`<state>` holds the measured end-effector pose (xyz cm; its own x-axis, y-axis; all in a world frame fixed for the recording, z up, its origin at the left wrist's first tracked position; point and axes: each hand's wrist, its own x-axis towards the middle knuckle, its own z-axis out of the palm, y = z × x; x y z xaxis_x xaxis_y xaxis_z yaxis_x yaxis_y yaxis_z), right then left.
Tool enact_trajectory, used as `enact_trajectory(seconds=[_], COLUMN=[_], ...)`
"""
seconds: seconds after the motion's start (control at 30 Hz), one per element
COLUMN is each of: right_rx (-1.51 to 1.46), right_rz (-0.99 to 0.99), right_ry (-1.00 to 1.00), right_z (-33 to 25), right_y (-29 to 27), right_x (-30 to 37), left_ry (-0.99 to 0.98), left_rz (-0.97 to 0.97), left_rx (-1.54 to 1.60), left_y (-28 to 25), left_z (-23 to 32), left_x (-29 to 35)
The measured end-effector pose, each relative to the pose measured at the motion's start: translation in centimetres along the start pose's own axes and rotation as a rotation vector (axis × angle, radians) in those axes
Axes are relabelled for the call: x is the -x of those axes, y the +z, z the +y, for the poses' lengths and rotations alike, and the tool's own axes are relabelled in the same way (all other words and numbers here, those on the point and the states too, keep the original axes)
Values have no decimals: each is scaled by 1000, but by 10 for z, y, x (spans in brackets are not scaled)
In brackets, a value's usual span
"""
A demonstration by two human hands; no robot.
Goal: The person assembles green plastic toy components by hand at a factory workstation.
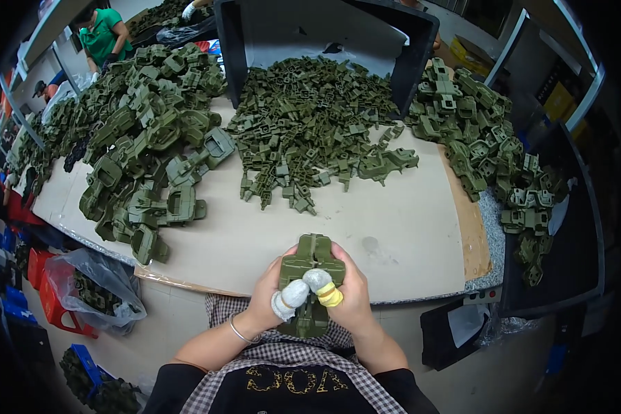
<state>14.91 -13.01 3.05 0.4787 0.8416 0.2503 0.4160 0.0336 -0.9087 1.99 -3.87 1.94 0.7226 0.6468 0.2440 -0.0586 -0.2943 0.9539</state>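
Both my hands hold one olive-green plastic toy vehicle body (312,250) in front of my apron, close to the table's near edge. My left hand (270,293) grips its left side, and my right hand (350,290) grips its right side. Both thumbs press on its top; they wear pale wrappings, the right one with yellow tape. The other fingers are mostly hidden beneath the part. Beyond my hands, a heap of small green plastic parts (310,117) spreads over the table, with a larger green piece (388,164) at its right edge.
Large green vehicle bodies are piled at the left (152,145) and right (469,124). A black bin (421,52) lies tipped behind the small parts. The cardboard-covered table (400,234) stretches ahead. A red stool (45,290) and plastic bag stand lower left. A person in green (107,34) works far left.
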Motion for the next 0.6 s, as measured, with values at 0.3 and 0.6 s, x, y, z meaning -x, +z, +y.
enact_trajectory(seconds=[0.3, 0.6], right_rx=[929, 901], right_rz=[156, 68], right_ry=[-55, -350], right_z=[37, 91], right_y=[-76, 38], right_x=[-57, -98], left_ry=[-583, -720], left_rz=[267, 70], left_rx=[732, 1055], left_y=[-70, -52], left_z=[-48, -31], left_x=[13, 46])
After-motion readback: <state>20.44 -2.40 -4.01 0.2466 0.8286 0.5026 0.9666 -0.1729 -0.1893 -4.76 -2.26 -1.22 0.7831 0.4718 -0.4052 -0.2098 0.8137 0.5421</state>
